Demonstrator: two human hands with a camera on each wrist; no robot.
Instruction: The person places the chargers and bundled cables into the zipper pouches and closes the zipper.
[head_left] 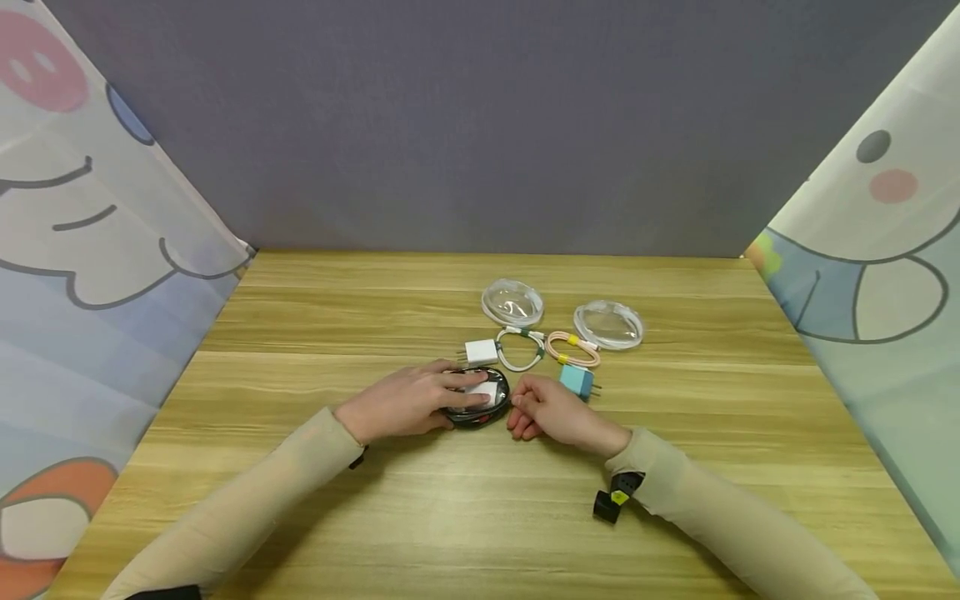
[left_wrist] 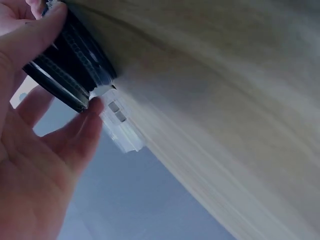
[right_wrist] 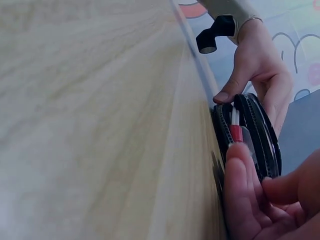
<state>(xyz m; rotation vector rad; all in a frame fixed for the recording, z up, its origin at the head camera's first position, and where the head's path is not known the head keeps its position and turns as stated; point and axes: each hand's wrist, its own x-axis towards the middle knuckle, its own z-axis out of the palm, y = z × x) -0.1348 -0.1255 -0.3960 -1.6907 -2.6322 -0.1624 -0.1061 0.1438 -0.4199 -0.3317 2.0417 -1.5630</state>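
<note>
A black oval zip pouch [head_left: 497, 392] with a clear top lies on the table, a white item showing inside. My left hand [head_left: 420, 400] grips its left side, thumb on the near edge and fingers spread over the top. At the right end, my right hand [head_left: 551, 408] has curled fingers, its thumb and finger pinching the pouch's rim. The right wrist view shows the side gap of the pouch partly open, with a white cable and red tie [right_wrist: 236, 133] inside. Whether a zip pull sits between the right fingertips is hidden.
Behind the pouch lie a white charger [head_left: 481, 352], a coiled white cable [head_left: 516, 368] and a coiled pink cable [head_left: 587, 362]. A light blue charger [head_left: 576, 380] sits beside the right hand. Two clear pouches [head_left: 513, 304] with white rims lie farther back, before a grey panel [head_left: 495, 133].
</note>
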